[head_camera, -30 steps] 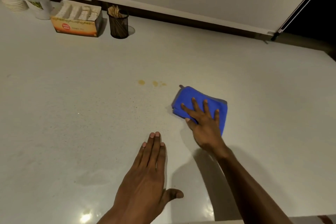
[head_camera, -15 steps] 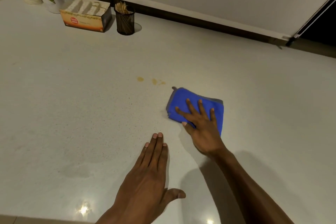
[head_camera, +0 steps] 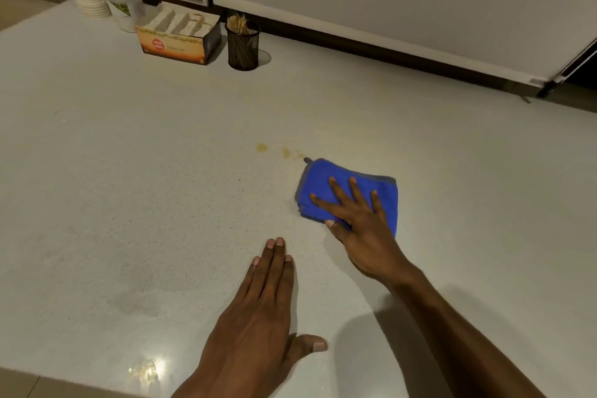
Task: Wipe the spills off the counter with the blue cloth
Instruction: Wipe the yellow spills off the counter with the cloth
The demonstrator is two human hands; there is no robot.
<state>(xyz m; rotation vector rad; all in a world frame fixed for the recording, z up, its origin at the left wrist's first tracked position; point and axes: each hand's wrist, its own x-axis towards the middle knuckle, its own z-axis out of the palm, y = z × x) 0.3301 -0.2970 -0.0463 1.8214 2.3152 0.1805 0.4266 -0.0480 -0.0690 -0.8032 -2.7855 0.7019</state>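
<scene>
While yellow spills sit just beyond its corner, blue cloth lies on desk | right hand splayed flat, pressing cloth to push | left hand flat, empty, bracing.

Warm, dim overhead lighting is falling on the counter; glare is showing near its front edge, forearm shadows are lying soft, and wide-angle distortion is bending the edges.

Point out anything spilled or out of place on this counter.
Small yellowish spills dot the counter just beyond the blue cloth, whose corner nearly reaches the nearest drop. The right hand presses the cloth flat. A faint damp-looking patch shows nearer the front edge.
</scene>
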